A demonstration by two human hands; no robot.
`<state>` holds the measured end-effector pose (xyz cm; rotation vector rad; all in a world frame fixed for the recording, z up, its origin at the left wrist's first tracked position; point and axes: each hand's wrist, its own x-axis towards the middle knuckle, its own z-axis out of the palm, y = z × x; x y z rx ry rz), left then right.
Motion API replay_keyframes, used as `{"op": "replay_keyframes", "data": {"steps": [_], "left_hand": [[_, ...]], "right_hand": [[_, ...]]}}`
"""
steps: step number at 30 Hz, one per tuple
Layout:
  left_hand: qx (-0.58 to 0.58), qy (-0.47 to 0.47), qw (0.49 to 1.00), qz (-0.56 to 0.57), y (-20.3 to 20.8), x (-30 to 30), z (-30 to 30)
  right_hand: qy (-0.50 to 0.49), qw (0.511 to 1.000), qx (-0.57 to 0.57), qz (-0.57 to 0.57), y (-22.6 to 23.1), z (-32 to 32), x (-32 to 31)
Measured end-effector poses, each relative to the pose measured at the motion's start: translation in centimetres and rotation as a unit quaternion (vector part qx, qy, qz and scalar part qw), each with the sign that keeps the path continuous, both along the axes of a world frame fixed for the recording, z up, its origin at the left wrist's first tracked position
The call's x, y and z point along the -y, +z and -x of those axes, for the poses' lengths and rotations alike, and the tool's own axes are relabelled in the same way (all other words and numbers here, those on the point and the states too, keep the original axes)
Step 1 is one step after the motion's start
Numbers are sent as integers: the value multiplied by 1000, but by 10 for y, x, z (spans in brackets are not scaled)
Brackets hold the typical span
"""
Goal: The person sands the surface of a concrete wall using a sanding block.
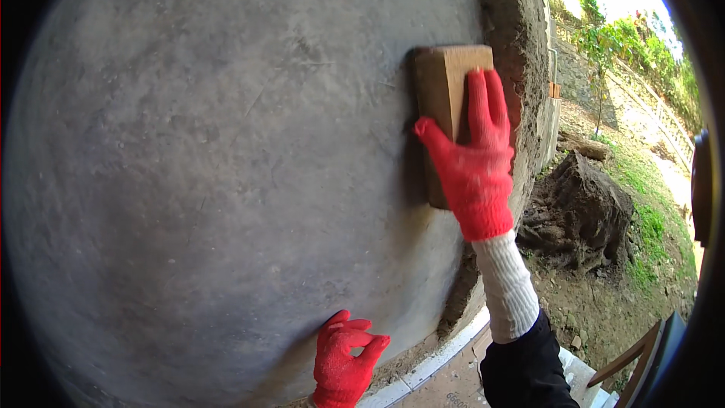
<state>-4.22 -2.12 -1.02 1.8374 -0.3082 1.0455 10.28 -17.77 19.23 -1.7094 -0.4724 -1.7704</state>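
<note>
R hand (474, 159) on wood float (445, 106)

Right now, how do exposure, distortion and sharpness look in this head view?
Head view: sky top right blown out; grey plaster wall evenly shaded and bulging from fisheye; dark vignette rings the rim; right hand on the wooden float sharp, as is left hand.

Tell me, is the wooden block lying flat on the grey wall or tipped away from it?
Flat: the wooden block stands upright against the wall, with the right hand pressing it.
</note>
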Motion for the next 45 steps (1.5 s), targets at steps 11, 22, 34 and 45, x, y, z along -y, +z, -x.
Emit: {"op": "replay_keyframes", "data": {"steps": [11, 22, 34, 45], "left_hand": [[18, 0, 998, -55, -3, -4, -3], [2, 35, 998, -49, -1, -11, 2], [-18, 37, 999, -36, 2, -4, 4], [14, 48, 997, -58, -2, -15, 3]], "right_hand": [[15, 982, -17, 190, -233, 12, 32], [-13, 998, -34, 47, -70, 2, -11], [5, 993, -43, 112, -177, 5, 12], [-1, 993, -33, 113, -133, 2, -7]]}}
